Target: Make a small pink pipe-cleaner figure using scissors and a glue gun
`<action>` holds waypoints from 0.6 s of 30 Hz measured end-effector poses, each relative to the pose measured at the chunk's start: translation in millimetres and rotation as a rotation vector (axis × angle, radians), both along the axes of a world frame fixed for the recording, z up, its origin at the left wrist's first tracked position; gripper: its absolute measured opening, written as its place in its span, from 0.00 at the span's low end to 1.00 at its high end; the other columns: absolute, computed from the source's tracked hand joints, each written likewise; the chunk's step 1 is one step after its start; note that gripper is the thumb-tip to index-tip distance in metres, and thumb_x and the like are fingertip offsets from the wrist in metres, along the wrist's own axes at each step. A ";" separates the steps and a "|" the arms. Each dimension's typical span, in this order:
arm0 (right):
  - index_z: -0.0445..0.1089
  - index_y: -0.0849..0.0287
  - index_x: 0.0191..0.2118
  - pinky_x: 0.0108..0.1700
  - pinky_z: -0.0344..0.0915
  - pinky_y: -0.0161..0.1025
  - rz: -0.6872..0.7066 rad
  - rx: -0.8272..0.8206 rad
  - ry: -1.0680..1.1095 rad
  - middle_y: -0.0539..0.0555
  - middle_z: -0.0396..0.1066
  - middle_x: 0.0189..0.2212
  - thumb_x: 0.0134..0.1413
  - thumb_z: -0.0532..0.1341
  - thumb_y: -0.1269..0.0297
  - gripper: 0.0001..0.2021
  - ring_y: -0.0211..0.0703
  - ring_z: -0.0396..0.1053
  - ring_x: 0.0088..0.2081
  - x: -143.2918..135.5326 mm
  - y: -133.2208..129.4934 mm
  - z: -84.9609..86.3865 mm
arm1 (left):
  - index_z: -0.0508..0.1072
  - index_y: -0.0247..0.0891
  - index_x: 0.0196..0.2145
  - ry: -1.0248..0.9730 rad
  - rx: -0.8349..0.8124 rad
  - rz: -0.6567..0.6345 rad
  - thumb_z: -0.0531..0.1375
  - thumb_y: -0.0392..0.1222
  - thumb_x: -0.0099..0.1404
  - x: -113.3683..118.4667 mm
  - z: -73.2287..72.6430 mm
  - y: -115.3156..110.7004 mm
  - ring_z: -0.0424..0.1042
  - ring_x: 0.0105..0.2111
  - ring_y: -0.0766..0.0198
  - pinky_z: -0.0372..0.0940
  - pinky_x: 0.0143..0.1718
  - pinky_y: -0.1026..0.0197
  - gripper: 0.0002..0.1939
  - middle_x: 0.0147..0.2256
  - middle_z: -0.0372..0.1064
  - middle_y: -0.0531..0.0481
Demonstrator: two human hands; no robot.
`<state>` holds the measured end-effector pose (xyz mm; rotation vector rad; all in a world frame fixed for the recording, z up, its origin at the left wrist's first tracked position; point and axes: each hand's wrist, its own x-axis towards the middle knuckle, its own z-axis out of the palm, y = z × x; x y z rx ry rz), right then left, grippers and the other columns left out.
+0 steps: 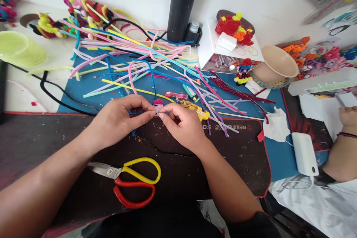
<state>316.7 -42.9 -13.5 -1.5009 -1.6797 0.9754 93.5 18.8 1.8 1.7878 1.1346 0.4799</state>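
Note:
My left hand (pixel 122 119) and my right hand (pixel 182 124) meet above the front edge of the blue mat, thumbs and forefingers pinched together tip to tip. Whatever sits between the fingertips is too small to name. Just behind them shows a pink and lilac fuzzy piece (pixel 158 105), partly covered by the fingers. A yellow glue gun (pixel 196 109) lies beyond my right hand, near a red lighter (pixel 176 95) and a green lighter (pixel 190 92). Scissors (pixel 134 178) with one yellow and one red handle rest on the dark mat below my hands.
Many coloured pipe cleaners (pixel 122 52) spread over the blue mat (pixel 83 98). Behind stand a black cylinder (pixel 184 5), a white box (pixel 208 41) and a beige bowl (pixel 279 63). A white power bank (pixel 305 153) lies right, near another person's arm (pixel 343 156).

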 end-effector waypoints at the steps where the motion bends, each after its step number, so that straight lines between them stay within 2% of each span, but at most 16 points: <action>1: 0.82 0.53 0.47 0.34 0.63 0.36 -0.003 -0.003 -0.004 0.44 0.67 0.23 0.72 0.65 0.57 0.09 0.37 0.65 0.25 0.0 0.1 0.3 | 0.83 0.45 0.38 -0.001 0.000 -0.004 0.65 0.65 0.71 0.1 -0.6 -0.1 0.78 0.40 0.54 0.74 0.46 0.55 0.21 0.39 0.82 0.50; 7: 0.82 0.53 0.46 0.33 0.61 0.36 -0.005 0.012 0.003 0.44 0.66 0.23 0.71 0.65 0.58 0.09 0.37 0.65 0.25 -0.5 0.0 0.9 | 0.83 0.45 0.38 -0.016 0.003 -0.017 0.65 0.64 0.72 0.7 -4.9 -1.0 0.78 0.41 0.55 0.74 0.46 0.56 0.20 0.39 0.81 0.50; 18: 0.82 0.54 0.46 0.33 0.61 0.36 0.004 0.039 0.022 0.44 0.68 0.23 0.72 0.65 0.59 0.09 0.36 0.64 0.25 0.4 0.3 -1.2 | 0.84 0.45 0.38 -0.023 -0.027 0.014 0.66 0.59 0.70 2.8 -1.7 -2.3 0.77 0.41 0.56 0.71 0.46 0.58 0.16 0.39 0.81 0.51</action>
